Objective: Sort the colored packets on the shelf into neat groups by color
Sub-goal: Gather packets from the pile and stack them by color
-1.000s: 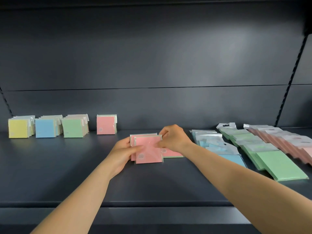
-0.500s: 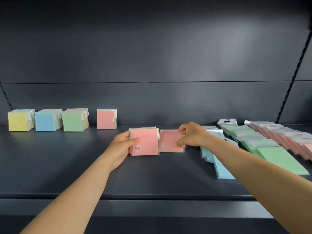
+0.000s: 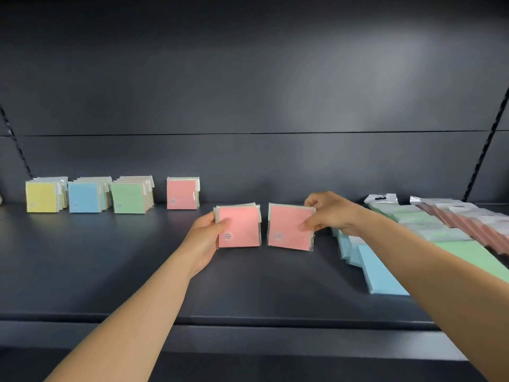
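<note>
A: Both hands are up over the dark shelf (image 3: 137, 271); the left hand (image 3: 205, 238) grips a small stack of pink packets (image 3: 239, 226), thumb curled over the front at the stack's nine o'clock edge, fingers hidden behind it.

B: And the right hand (image 3: 332, 213) pinches a second pink packet (image 3: 290, 227) at its three o'clock edge; thumb on the face, fingers curled over the upper corner; this one is tilted a touch.

A: The two pinks stand side by side, just apart, a narrow gap between them; both sit about centre of the shelf, faces toward the camera.

B: Off at ten o'clock from the left hand, along the back panel (image 3: 248, 78), four upright groups in a row; the yellow group (image 3: 41, 198) farthest out, then the blue group (image 3: 84, 198), the green group (image 3: 128, 198), and a thinner pink group (image 3: 180, 194) standing a little apart from the green.

A: Over at three o'clock, larger flat packs lie overlapped in rows; light blue packs (image 3: 382, 274) nearest the right wrist and partly under the forearm, green packs (image 3: 468, 252) beside them, brownish-pink packs (image 3: 473, 221) at the far edge; silvery hang tabs show at their tops.
</note>
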{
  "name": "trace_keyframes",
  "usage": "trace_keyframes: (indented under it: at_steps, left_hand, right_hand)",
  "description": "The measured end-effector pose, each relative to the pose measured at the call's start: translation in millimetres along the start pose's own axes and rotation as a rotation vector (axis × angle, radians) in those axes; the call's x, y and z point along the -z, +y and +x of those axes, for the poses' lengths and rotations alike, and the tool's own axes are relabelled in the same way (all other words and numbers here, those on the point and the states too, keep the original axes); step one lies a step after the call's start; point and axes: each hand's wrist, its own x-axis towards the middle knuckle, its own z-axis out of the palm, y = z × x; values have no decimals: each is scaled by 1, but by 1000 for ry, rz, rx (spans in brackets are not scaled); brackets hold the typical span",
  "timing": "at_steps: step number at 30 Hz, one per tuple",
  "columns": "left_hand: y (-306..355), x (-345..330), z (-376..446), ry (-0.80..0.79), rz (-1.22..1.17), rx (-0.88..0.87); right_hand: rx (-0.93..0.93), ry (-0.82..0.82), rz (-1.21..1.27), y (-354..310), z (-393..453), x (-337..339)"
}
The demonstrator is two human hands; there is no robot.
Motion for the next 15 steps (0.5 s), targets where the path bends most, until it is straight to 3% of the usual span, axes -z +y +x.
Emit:
trace_keyframes:
  at_steps: [5, 10, 15]
  left_hand:
    - [2, -1, -2, -38, 50, -10]
    - [3, -2, -4, -123, 64, -23]
    - [3, -2, -7, -60, 86, -51]
  right_hand:
    - [55, -2, 254, -6, -13, -30]
    - [40, 183, 270, -14, -5, -73]
    - [57, 173, 310, -26, -1, -105]
